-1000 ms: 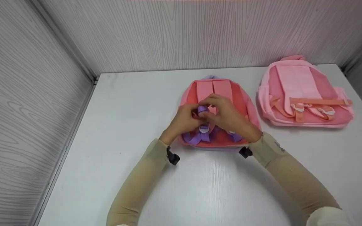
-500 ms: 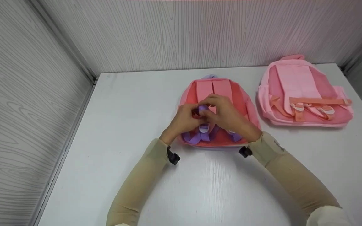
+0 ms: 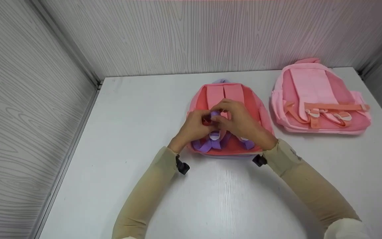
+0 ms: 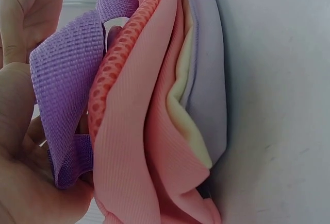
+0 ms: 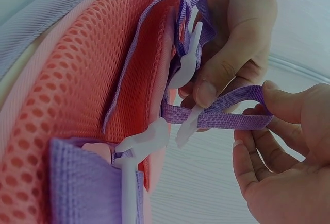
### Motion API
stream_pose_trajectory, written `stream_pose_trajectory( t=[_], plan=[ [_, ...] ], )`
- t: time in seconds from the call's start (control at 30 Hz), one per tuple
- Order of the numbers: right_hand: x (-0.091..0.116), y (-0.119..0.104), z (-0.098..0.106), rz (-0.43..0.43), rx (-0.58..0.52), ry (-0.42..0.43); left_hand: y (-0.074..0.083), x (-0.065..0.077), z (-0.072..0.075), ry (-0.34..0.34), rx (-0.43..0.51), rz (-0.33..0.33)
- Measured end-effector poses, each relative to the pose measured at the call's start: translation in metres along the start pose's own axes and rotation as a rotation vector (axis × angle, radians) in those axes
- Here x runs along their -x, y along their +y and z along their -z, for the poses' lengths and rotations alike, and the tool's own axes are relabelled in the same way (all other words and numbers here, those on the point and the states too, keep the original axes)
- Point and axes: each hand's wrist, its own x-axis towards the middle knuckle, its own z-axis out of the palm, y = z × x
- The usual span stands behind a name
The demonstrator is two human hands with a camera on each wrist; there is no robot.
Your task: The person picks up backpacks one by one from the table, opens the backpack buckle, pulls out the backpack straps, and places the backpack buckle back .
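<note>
A coral-pink backpack (image 3: 252, 103) with purple webbing lies back side up on the table. My left hand (image 3: 194, 126) pinches a white plastic buckle (image 5: 188, 126) between thumb and fingers, with purple strap running through it. From the other side, my right hand (image 3: 239, 119) pinches the purple strap (image 5: 240, 121) where it bends into a loop, as the right wrist view shows. Another white buckle (image 5: 144, 144) hangs beside the red mesh. In the left wrist view, slack purple webbing (image 4: 67, 74) passes in front of the left palm.
A second, light pink backpack (image 3: 313, 83) with orange straps lies at the right rear of the white table (image 3: 138, 132). A pale wood-grain wall (image 3: 177, 36) stands behind, another panel (image 3: 22, 132) at the left. A black camera sits at each wrist.
The purple strap between the hands has shifted very slightly. Both hands stay almost still over the backpack, and the backpacks keep their places.
</note>
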Motion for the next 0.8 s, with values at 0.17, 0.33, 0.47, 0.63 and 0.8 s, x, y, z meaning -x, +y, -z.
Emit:
stream_pose_trajectory(
  t=[0.17, 0.33, 0.47, 0.63, 0.8],
  plan=[
    [0.0014, -0.0008, 0.0022, -0.033, 0.007, -0.004, -0.0006, 0.0007, -0.0006, -0.006, 0.005, 0.006],
    [0.0021, -0.0030, 0.0053, -0.067, 0.019, -0.002, -0.0020, -0.0002, -0.0014, -0.002, 0.001, -0.009],
    [0.0028, -0.0023, 0.0068, -0.068, 0.013, -0.001, -0.0033, -0.0004, -0.0017, -0.006, 0.006, -0.019],
    [0.0046, -0.0005, 0.0082, -0.060, -0.007, 0.007, -0.0032, -0.0005, -0.0020, -0.014, 0.017, -0.013],
    [0.0058, -0.0002, 0.0101, -0.057, -0.012, 0.018, -0.0008, 0.0010, -0.0021, -0.016, 0.029, 0.046]
  ],
)
